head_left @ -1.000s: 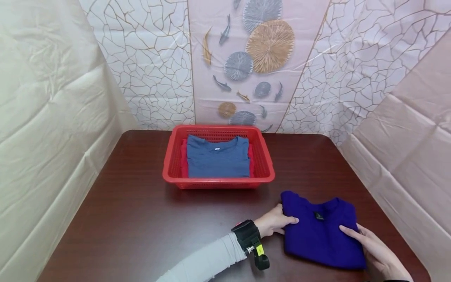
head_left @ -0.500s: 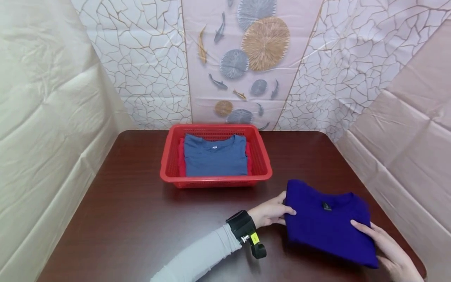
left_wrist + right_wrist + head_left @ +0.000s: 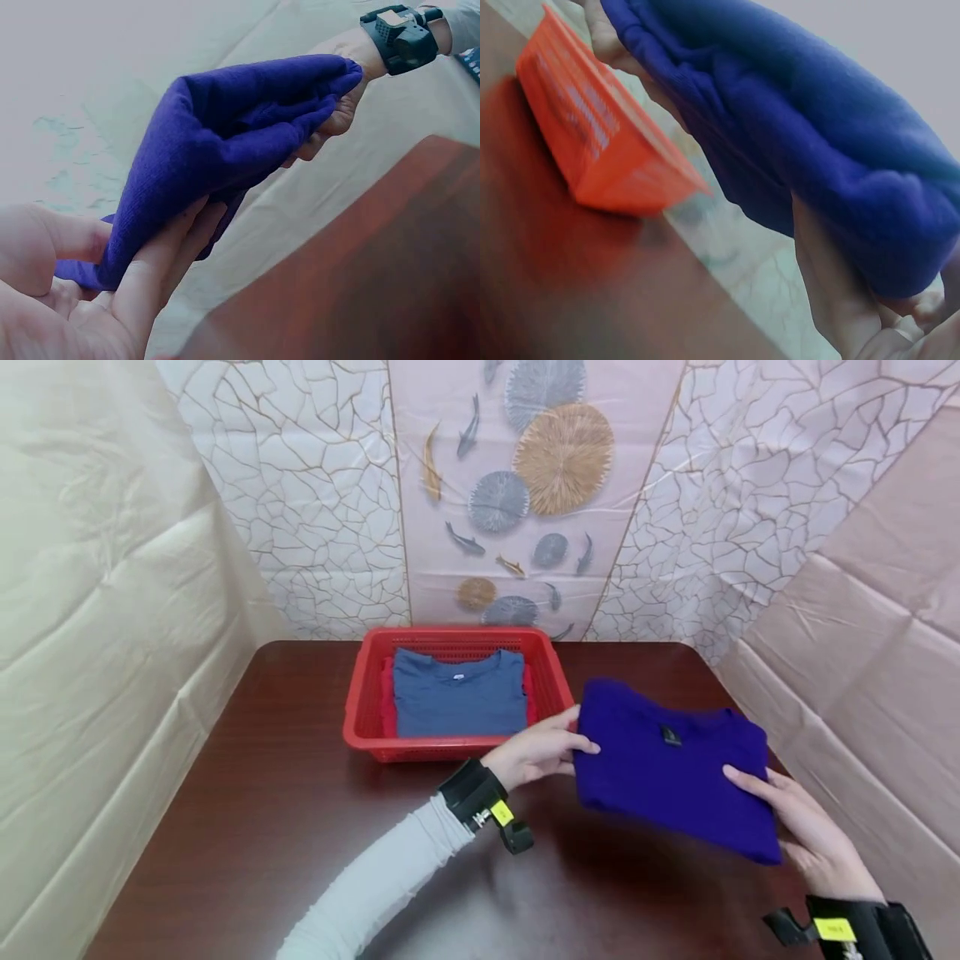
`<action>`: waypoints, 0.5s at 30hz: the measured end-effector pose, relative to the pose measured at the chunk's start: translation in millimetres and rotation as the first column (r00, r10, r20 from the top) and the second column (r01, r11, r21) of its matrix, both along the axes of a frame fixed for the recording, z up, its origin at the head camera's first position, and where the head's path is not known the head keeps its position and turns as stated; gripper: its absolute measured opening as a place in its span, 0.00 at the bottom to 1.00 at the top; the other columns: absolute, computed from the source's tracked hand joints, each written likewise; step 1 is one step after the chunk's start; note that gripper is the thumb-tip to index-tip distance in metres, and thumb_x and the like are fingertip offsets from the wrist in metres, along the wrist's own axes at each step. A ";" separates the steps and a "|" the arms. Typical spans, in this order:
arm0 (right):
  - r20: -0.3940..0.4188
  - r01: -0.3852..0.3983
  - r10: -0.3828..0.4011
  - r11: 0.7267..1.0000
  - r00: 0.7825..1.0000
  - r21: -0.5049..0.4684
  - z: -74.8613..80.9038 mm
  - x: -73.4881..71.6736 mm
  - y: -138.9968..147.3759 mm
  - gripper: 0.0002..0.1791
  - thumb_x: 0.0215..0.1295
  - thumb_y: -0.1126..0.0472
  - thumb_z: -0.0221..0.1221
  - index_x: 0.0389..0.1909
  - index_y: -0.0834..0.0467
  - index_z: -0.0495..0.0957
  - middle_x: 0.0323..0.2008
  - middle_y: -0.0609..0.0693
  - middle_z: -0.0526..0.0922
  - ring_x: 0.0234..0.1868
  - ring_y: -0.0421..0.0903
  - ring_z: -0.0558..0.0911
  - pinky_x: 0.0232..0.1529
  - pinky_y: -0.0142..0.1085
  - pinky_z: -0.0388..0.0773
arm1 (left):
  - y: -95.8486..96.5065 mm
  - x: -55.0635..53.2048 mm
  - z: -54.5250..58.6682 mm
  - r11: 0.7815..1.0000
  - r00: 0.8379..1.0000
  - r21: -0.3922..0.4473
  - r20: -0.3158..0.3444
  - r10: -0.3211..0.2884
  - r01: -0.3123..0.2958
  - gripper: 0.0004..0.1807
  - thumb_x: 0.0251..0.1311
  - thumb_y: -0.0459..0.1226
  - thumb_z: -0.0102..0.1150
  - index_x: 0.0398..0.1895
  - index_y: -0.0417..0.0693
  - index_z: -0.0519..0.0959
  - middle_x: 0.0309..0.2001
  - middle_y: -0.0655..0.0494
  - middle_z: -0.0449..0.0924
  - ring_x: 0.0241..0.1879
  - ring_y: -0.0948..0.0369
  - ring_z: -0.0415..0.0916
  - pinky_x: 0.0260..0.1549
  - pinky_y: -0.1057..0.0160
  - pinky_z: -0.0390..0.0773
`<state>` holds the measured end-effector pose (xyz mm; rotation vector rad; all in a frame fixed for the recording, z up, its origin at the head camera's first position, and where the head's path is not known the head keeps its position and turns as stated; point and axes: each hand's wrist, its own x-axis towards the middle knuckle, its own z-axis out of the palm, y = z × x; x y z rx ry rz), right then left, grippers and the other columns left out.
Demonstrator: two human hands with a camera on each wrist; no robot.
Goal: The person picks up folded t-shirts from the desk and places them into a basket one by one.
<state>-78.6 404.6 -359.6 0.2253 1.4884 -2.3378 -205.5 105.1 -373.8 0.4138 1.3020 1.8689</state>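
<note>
A folded dark-blue T-shirt (image 3: 667, 768) with a black neck label hangs above the table, held between both hands. My left hand (image 3: 542, 748) pinches its left side, thumb on top and fingers beneath. On the opposite side my right hand (image 3: 806, 822) grips the shirt the same way, the thumb lying on the upper face. In the left wrist view the folded layers of the shirt (image 3: 225, 142) show edge-on. The right wrist view shows fingers supporting the shirt (image 3: 817, 135) from underneath.
Left of the shirt, a red plastic basket (image 3: 352, 693) stands on the dark brown table (image 3: 247, 827). Inside lies a folded grey-blue T-shirt (image 3: 459, 702) on top of red cloth (image 3: 387, 697). Fabric sheets (image 3: 322, 510) hang around the table's back and sides.
Both hands have lifted the blue T-shirt off the table and carried it forward and slightly left, nearer the basket. The basket and its contents have stayed in place.
</note>
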 end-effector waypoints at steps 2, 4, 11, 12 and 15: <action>-0.013 0.002 -0.002 1.000 1.000 0.029 7.9 -15.3 -12.6 0.14 0.72 0.59 0.42 0.50 0.47 0.74 0.39 0.49 0.85 0.40 0.46 0.81 0.35 0.38 0.83 | -12.6 -8.1 7.1 0.999 0.999 -0.008 -0.008 0.038 -0.038 0.39 0.56 0.26 0.52 0.69 0.65 0.57 0.56 0.47 0.74 0.47 0.54 0.76 0.57 0.44 0.69; -0.044 0.004 -0.003 0.999 0.999 0.040 13.1 -31.6 -25.2 0.13 0.72 0.60 0.43 0.51 0.49 0.73 0.39 0.50 0.86 0.40 0.47 0.82 0.35 0.38 0.83 | -25.2 -16.6 13.1 0.997 0.997 -0.017 -0.012 0.081 -0.081 0.40 0.55 0.25 0.52 0.69 0.65 0.56 0.57 0.46 0.73 0.47 0.53 0.76 0.56 0.45 0.69; -0.060 0.033 -0.026 0.993 0.998 0.117 22.0 -89.2 -72.5 0.19 0.67 0.59 0.52 0.58 0.52 0.64 0.38 0.49 0.86 0.41 0.46 0.81 0.35 0.36 0.83 | -73.1 -44.1 23.7 0.975 0.977 -0.056 -0.043 0.211 -0.213 0.39 0.56 0.26 0.51 0.70 0.62 0.56 0.59 0.40 0.71 0.48 0.51 0.76 0.55 0.46 0.71; -0.068 0.029 -0.019 0.991 0.997 0.134 22.1 -97.3 -79.4 0.21 0.66 0.59 0.52 0.59 0.54 0.63 0.37 0.49 0.86 0.40 0.45 0.82 0.34 0.36 0.83 | -80.9 -47.4 23.9 0.971 0.972 -0.062 -0.041 0.229 -0.232 0.38 0.57 0.27 0.52 0.69 0.62 0.56 0.58 0.40 0.72 0.47 0.51 0.76 0.55 0.46 0.70; -0.092 0.002 0.013 0.986 0.996 0.167 22.6 -120.6 -100.5 0.27 0.65 0.59 0.54 0.63 0.58 0.58 0.35 0.48 0.87 0.38 0.45 0.82 0.33 0.35 0.83 | -104.3 -56.7 23.3 0.957 0.959 -0.071 -0.044 0.280 -0.283 0.36 0.57 0.28 0.52 0.68 0.62 0.57 0.57 0.41 0.72 0.47 0.51 0.76 0.55 0.47 0.70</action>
